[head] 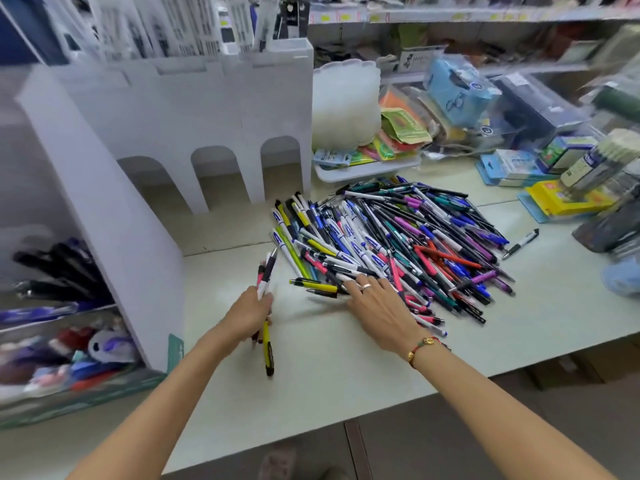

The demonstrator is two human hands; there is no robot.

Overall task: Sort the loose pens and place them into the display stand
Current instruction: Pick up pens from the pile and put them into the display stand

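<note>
View from a head-worn cam, looking down at a pale green shop table (346, 368). The left hand (250, 315), at approx 7 o'clock from the pile, grips a small bundle of picked pens (266, 308) in curled fingers: pink, white and black barrels stick up toward 12 o'clock, and a yellow-and-black one hangs down toward 6. Holding them as a bunch probably keeps sorted ones apart from the rest. The right hand (377, 306), ring on one finger, lies flat w/ fingers spread on the near edge of the pile, likely fanning pens out to find a match; its fingertips touch a yellow-and-black pen (317, 286) at the pile's 8 o'clock edge.

The big heap of loose plastic click pens (398, 251) sits mid-table: blue, purple, teal, pink, red, yellow, many w/ white barrels and blue print, lying crisscross. One black-and-white pen (521, 244) lies apart at 3 o'clock. The tall white display stand w/ arched slots (207, 126) stands at 10 o'clock, just beside the pile.
</note>
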